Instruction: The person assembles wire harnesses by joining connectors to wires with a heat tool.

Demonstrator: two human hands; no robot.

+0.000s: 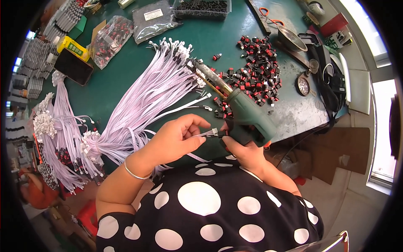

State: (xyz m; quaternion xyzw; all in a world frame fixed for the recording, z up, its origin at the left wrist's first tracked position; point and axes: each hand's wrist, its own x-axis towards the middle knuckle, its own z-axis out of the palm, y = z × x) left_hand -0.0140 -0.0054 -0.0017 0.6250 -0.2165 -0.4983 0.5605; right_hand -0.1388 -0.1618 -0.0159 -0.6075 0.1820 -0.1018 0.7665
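Observation:
My left hand pinches the end of a thin white cable between thumb and fingers, a white connector at its tip. Right against that connector is a small black part, gripped by my right hand; it resembles the loose switches, but its kind is hard to make out. A dark green heat-gun-like tool with a long metal barrel hides part of my right hand. Its barrel points up and left over the table. Whether my right hand touches the tool cannot be seen.
A large bundle of white cables spreads at the left. Small black-and-red switches lie heaped beyond the tool. Farther back are a black parts tray, plastic bags, a phone, orange-handled scissors and a metal bowl.

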